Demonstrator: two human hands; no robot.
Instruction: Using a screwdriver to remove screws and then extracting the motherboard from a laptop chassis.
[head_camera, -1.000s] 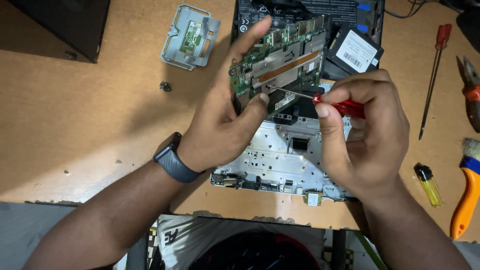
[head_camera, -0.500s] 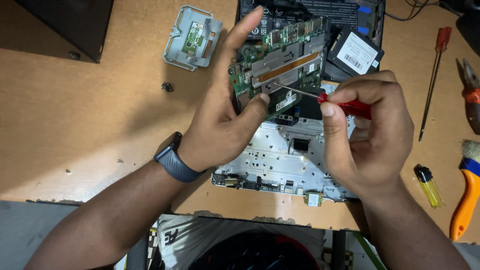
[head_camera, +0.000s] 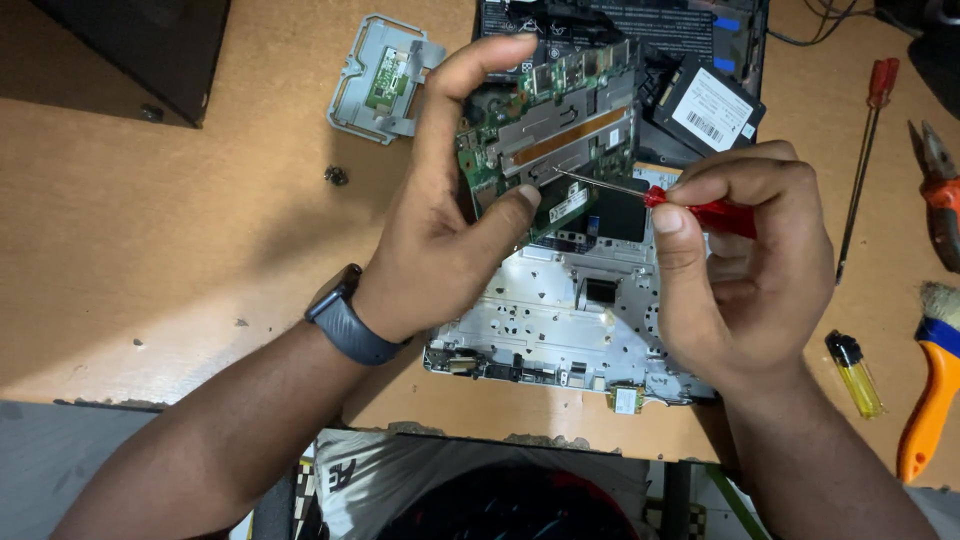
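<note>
A black, square drive (head_camera: 712, 103) with a white label and a barcode strip lay at the top of the wooden table (head_camera: 150, 230), tilted and just beside the upper right corner of the green circuit board (head_camera: 560, 130). Another small white sticker sat on a dark chip at the board's lower edge, near the left thumb. Behind the board lay a black panel (head_camera: 640, 20) with small blue tabs.

The left hand (head_camera: 450, 230) held the circuit board above the silver laptop chassis (head_camera: 570, 320) — thumb pressed on the lower edge, index finger curled over the upper left corner, so the fingers were closed around the board. The board's long axis ran from lower left to upper right, its copper strip following the same slant.

The right hand (head_camera: 745, 270) gripped a red-handled screwdriver (head_camera: 690, 205), thumb and fingers pinched tight on the handle. The shaft pointed left and slightly up, with its tip touching the board near the middle of the lower edge.

To the upper left lay a grey metal bracket (head_camera: 385, 80) with a small green board in it, and a single dark screw (head_camera: 336, 176) sat below it. On the right — well apart from the hands — lay a long red-handled screwdriver (head_camera: 866, 160), pliers (head_camera: 938, 190), a yellow lighter (head_camera: 855, 373) and an orange-handled brush (head_camera: 932, 380).
</note>
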